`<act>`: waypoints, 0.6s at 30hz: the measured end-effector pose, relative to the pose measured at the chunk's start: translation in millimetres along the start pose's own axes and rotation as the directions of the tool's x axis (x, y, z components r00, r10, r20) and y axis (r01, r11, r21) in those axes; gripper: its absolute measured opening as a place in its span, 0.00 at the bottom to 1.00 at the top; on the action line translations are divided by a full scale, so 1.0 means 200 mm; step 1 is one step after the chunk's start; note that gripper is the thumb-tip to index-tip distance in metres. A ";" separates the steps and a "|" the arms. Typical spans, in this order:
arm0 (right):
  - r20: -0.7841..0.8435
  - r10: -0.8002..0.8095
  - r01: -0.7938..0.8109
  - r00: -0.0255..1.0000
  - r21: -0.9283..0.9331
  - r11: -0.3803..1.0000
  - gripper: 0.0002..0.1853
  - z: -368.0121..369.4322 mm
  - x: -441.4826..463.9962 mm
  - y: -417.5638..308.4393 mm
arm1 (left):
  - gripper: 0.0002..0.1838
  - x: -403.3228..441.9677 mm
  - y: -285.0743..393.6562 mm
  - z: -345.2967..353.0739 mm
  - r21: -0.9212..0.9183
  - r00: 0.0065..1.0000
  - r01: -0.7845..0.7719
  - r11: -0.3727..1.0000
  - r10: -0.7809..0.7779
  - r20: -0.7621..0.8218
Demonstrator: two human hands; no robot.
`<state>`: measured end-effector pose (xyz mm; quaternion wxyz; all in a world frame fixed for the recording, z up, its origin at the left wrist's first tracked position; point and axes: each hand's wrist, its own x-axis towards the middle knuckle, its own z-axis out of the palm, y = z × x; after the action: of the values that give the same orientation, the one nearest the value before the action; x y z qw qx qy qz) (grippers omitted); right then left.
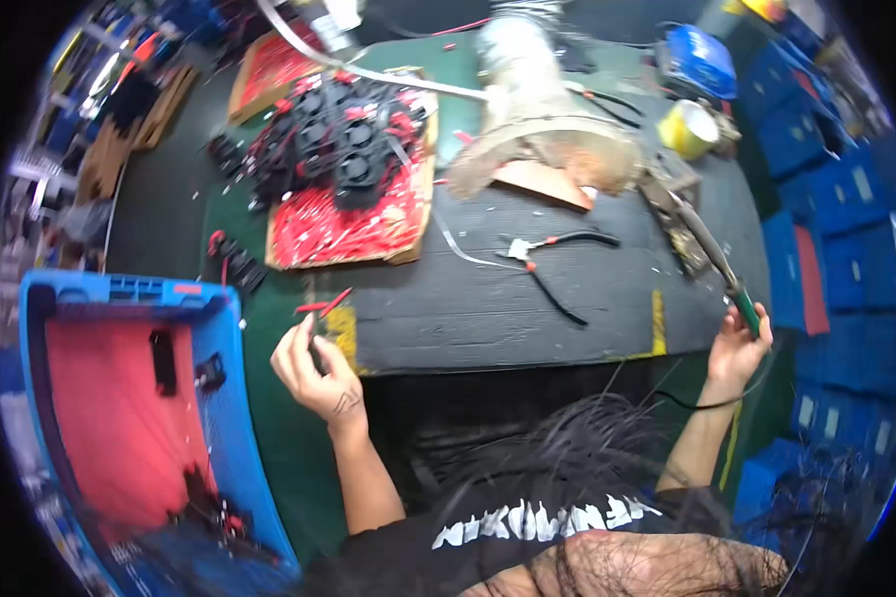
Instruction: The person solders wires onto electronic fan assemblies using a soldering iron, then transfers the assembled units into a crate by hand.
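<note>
My right hand (737, 350) is wrapped round the green handle of a soldering iron (715, 247), whose long grey shaft slants up and left. A black cord trails from beneath that hand. My left hand (314, 370) is at the bench's left front edge, fingers half curled, with a gap showing between thumb and fingers. Just beyond its fingertips are short red pieces (336, 301), like tubing or wire. Whether a fingertip touches them is hard to see. Pliers or cutters (523, 249) with black handles lie spread on the dark bench (448, 318) between both hands.
A cardboard tray (408, 257) holds red wires and a heap of small black fans (353, 164). A blue crate (244, 398) with a pink lining stands at left. A fume duct (518, 99) hangs over the back. Blue bins (851, 259) line the right. More pliers (612, 104) lie behind.
</note>
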<state>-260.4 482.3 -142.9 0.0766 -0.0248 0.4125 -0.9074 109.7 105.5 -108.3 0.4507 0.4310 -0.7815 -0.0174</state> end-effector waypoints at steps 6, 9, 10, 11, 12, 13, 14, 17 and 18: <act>-0.057 -0.212 0.198 0.976 -0.191 0.961 0.18 0.10 -0.08 -0.16 | 0.16 -0.03 -0.02 0.06 -0.080 1.000 -0.006 0.997 0.005 -0.008; -0.043 -0.248 0.226 0.968 -0.284 0.932 0.20 0.14 -0.06 -0.16 | 0.16 -0.06 -0.05 0.08 -0.103 1.000 -0.007 0.995 0.006 -0.013; -0.020 -0.252 0.236 0.967 -0.294 0.926 0.20 0.16 -0.05 -0.15 | 0.16 -0.07 -0.06 0.09 -0.094 1.000 -0.017 0.995 0.014 -0.023; -0.019 -0.259 0.242 0.966 -0.291 0.926 0.20 0.18 -0.05 -0.15 | 0.16 -0.08 -0.07 0.10 -0.099 0.999 -0.020 0.995 0.017 -0.028; 0.007 -0.260 0.248 0.966 -0.322 0.914 0.20 0.21 -0.05 -0.14 | 0.16 -0.10 -0.08 0.11 -0.085 0.999 0.009 0.996 -0.011 -0.031; 0.032 -0.258 0.252 0.966 -0.355 0.900 0.20 0.23 -0.06 -0.14 | 0.16 -0.10 -0.08 0.12 -0.071 0.999 0.039 0.997 -0.041 -0.031; 0.030 -0.261 0.255 0.965 -0.354 0.900 0.20 0.24 -0.06 -0.13 | 0.16 -0.10 -0.07 0.11 -0.073 0.999 0.037 0.997 -0.039 -0.032; 0.081 -0.268 0.279 0.960 -0.380 0.882 0.18 0.25 -0.07 -0.12 | 0.16 -0.09 -0.04 0.11 -0.015 0.998 0.035 0.999 -0.036 -0.054; 0.082 -0.267 0.278 0.960 -0.381 0.882 0.18 0.25 -0.06 -0.10 | 0.16 -0.09 -0.05 0.11 -0.018 0.998 0.031 0.999 -0.032 -0.061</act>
<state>-245.1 460.2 -93.6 -0.0525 -0.1096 0.5757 -0.8086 103.5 104.7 -138.4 0.4777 0.4396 -0.7604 -0.0180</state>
